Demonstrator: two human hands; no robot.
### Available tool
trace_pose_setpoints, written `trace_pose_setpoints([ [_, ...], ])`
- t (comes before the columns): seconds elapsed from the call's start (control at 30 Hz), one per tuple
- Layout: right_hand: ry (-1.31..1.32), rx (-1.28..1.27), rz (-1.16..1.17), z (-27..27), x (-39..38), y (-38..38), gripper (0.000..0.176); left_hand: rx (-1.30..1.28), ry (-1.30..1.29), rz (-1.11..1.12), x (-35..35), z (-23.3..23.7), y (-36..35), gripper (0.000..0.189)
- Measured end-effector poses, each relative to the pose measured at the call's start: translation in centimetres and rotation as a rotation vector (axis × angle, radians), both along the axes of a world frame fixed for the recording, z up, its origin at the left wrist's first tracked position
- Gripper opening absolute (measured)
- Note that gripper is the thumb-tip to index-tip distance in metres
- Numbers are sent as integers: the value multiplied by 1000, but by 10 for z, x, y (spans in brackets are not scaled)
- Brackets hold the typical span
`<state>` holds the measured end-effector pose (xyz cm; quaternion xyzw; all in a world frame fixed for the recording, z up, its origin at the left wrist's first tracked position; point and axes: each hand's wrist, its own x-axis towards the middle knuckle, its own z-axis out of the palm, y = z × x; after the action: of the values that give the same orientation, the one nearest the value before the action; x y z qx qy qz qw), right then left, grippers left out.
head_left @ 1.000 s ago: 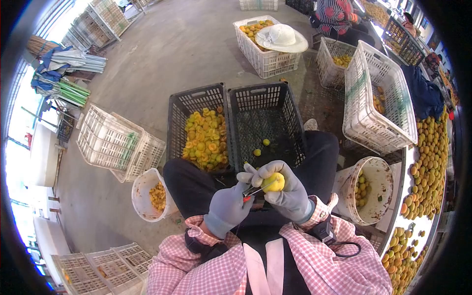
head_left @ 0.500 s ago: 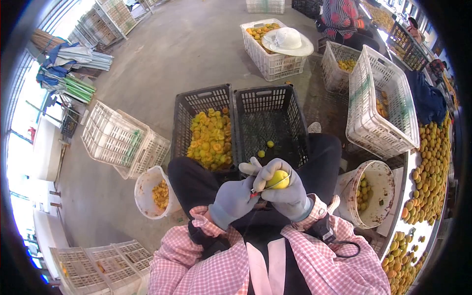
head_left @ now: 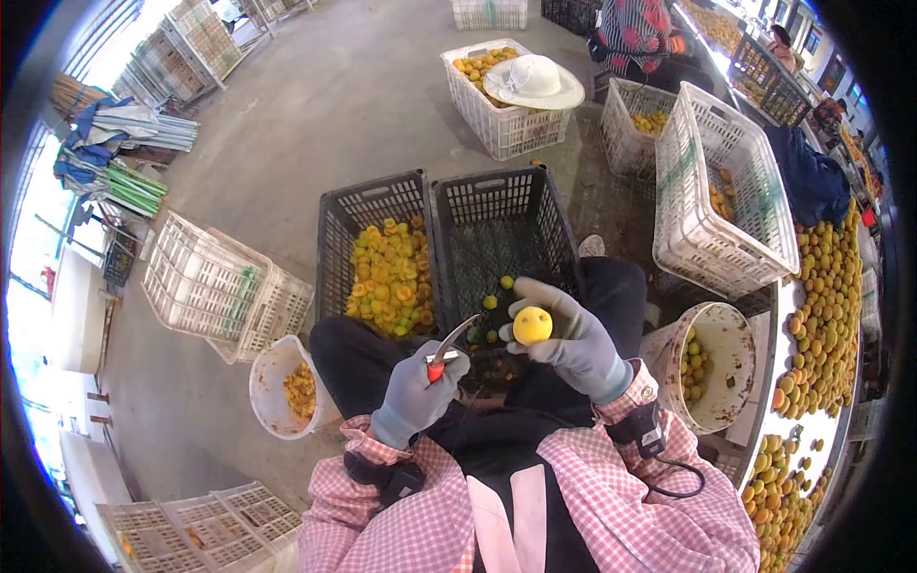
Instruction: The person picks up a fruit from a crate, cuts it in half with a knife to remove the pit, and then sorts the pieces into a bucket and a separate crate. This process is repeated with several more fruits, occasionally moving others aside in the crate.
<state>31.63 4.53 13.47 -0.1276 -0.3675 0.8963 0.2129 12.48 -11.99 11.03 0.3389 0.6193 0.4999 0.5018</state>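
Note:
My left hand (head_left: 420, 387), in a grey glove, is closed round the red handle of a curved knife (head_left: 453, 346), its blade pointing up and right. On the other side, my gloved right hand (head_left: 573, 344) holds a yellow fruit (head_left: 532, 326) with small dark marks between thumb and fingers. Knife and fruit are apart. Beyond my knees stand two black crates side by side: the left crate (head_left: 330, 239) holds many cut yellow pieces (head_left: 390, 277), while a few small green-yellow fruits (head_left: 506, 283) lie in the right crate (head_left: 506, 205).
A white bucket (head_left: 263, 382) with orange bits is at my left, a stained bucket (head_left: 735, 382) with fruit at my right. White crates (head_left: 726, 250) stand around. Fruit (head_left: 821, 315) covers the right-hand table. A white hat (head_left: 535, 80) tops a crate; a person (head_left: 635, 33) sits beyond.
My hands have moved apart, the knife away from the fruit. The fruit now shows its marked side. The whole view has shifted slightly.

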Motion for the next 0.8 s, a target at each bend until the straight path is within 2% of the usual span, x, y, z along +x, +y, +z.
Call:
trace_pose_setpoints([
  [0.03,-103,217,34,-4,1,1,62,0,0,-1,3,12,3,15],
  [0.07,-130,331,-30,-7,-2,-1,66,-24,-35,6,10,24,6,18],
  [0.1,-130,331,-32,-11,-6,-1,66,-48,-70,13,15,31,10,22],
  [0.17,-56,611,-179,-16,-12,-3,62,-10,-61,-14,23,35,14,24],
  [0.23,-72,530,-151,-10,-13,-8,62,26,-54,-42,27,37,18,27],
  [0.3,-90,449,-120,-9,-15,-9,62,66,277,-95,28,38,20,31],
  [0.33,-32,549,-129,-10,-17,-7,61,63,276,-94,28,35,20,31],
  [0.37,26,650,-138,-11,-20,-6,60,175,443,-91,28,29,21,33],
  [0.4,87,611,-164,-16,-22,-9,57,288,610,-86,28,25,21,35],
  [0.43,85,609,-163,-17,-23,-12,57,286,608,-86,28,23,20,35],
  [0.5,156,413,-110,-16,-25,-17,57,218,753,-97,28,21,19,38],
  [0.8,212,296,-44,-7,-25,-26,49,191,948,-92,28,16,15,42],
])
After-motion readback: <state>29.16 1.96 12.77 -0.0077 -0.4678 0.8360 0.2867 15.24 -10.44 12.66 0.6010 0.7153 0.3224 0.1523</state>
